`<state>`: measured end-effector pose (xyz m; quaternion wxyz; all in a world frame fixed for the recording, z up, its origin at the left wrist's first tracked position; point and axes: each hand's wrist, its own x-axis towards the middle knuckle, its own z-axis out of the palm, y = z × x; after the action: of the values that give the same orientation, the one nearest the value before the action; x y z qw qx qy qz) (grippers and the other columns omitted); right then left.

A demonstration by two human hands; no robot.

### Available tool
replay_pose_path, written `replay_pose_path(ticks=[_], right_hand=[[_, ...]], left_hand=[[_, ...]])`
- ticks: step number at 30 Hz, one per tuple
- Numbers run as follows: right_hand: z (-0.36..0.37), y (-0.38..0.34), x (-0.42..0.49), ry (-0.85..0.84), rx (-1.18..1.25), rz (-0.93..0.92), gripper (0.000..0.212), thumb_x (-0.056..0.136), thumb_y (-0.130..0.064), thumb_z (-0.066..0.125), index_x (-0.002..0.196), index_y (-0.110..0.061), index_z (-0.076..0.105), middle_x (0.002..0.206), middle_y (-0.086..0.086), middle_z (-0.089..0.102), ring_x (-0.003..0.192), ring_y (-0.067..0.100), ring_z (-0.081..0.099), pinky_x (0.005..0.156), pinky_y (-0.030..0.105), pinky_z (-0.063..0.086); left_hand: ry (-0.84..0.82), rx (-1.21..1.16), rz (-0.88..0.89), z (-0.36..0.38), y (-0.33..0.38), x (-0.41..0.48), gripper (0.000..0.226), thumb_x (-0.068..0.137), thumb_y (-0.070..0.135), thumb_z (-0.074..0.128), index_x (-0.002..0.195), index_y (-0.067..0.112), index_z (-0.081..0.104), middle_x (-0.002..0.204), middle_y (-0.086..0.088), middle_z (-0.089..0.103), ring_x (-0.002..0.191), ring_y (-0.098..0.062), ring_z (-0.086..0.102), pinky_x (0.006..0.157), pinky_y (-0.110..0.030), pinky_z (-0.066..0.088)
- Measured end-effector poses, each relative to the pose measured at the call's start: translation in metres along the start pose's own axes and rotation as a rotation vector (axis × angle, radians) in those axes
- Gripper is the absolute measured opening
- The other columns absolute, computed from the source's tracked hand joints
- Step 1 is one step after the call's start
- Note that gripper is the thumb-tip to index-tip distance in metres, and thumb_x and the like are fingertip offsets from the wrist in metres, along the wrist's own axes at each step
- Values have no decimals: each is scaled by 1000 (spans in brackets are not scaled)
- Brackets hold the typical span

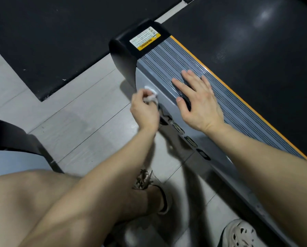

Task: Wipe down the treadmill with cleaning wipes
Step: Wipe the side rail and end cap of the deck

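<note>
The crumpled wipe (151, 94) is pinched in the curled fingers of the left hand (144, 111) and pressed onto the treadmill (124, 50) side panel (167, 98) just past the knuckles. The right hand (197, 102) lies flat, fingers spread, on the ribbed foot rail (167, 54), probably bracing the crouch. A warning label (145, 38) sits beyond its fingertips.

Both forearms extended, left hand (144, 111) pinching, right hand (200, 104) flat and spread.

The left hand (144, 111) is enclosing most of the wipe (151, 95) and covering the start of the blurred lettering (191, 141). Fine print on the warning label (145, 38) is showing too small to read. The frame edges are cropping the treadmill (167, 56) and the shoe (241, 234).
</note>
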<state>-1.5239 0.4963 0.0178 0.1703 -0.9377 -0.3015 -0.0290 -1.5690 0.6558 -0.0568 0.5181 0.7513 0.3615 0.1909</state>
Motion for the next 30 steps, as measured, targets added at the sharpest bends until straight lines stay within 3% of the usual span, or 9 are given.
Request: replay_pose_path(ticks=[4, 8, 13, 18, 20, 22, 26, 28, 30], right_hand=[[-5, 1, 0, -26, 7, 1, 59, 103, -33, 47, 161, -26, 45, 172, 6, 32, 163, 22, 21, 133, 52, 12], [-2, 4, 3, -58, -4, -14, 59, 104, -31, 42, 162, -25, 43, 173, 6, 31, 163, 23, 20, 133, 52, 10], [-24, 3, -18, -77, -9, 29, 55, 108, -35, 43, 160, -18, 44, 172, 3, 34, 163, 18, 18, 133, 55, 8], [-55, 30, -115, -105, -151, 28, 66, 107, -44, 48, 165, -18, 35, 175, 5, 25, 165, 18, 10, 132, 58, 9], [-52, 41, -134, -122, -178, 34, 71, 106, -44, 49, 169, -21, 27, 177, 3, 19, 165, 18, 8, 132, 58, 11], [-46, 45, -134, -97, -148, 39, 68, 106, -42, 50, 168, -21, 30, 176, 2, 22, 165, 18, 12, 131, 57, 14], [-46, 47, -135, -79, -105, 63, 59, 110, -35, 42, 166, -23, 34, 176, -1, 24, 164, 16, 14, 132, 55, 14], [-46, 47, -134, -69, -91, 62, 58, 109, -32, 41, 166, -23, 35, 175, -1, 26, 164, 17, 16, 132, 54, 14], [-45, 46, -133, -58, -90, 63, 58, 108, -30, 43, 165, -24, 37, 175, 0, 26, 164, 17, 17, 132, 54, 14]], left_hand=[[-391, -28, 158, 1, -12, -100, 43, 69, -18, 53, 80, 21, 69, 87, 6, 67, 79, -9, 60, 75, -24, 46], [-179, -69, -71, 7, -13, -54, 36, 77, -14, 62, 82, 18, 76, 88, 4, 74, 75, 3, 63, 70, -15, 45], [-69, -47, -141, 7, 0, -37, 38, 81, -11, 57, 84, 25, 68, 89, 8, 72, 82, -11, 64, 73, -17, 46], [-515, -61, 67, 12, -20, -156, 40, 82, -11, 65, 82, 29, 65, 89, 7, 69, 87, -13, 64, 82, -26, 49], [-474, -78, 20, 13, -21, -162, 42, 81, -13, 64, 84, 29, 66, 91, 7, 70, 87, -7, 65, 80, -23, 48], [-297, -107, -95, 13, -19, -127, 41, 83, -14, 64, 87, 26, 67, 94, 7, 73, 84, 1, 66, 78, -18, 49], [-10, -118, -220, 8, 2, -35, 40, 85, -6, 66, 87, 33, 69, 94, 11, 75, 88, -14, 73, 84, -38, 63], [31, -119, -219, 8, 19, -38, 43, 86, -7, 62, 87, 35, 68, 94, 12, 75, 87, -13, 72, 81, -32, 62], [-51, -128, -167, 13, 21, -80, 43, 85, -11, 58, 90, 30, 68, 96, 9, 74, 87, -12, 68, 77, -20, 53]])
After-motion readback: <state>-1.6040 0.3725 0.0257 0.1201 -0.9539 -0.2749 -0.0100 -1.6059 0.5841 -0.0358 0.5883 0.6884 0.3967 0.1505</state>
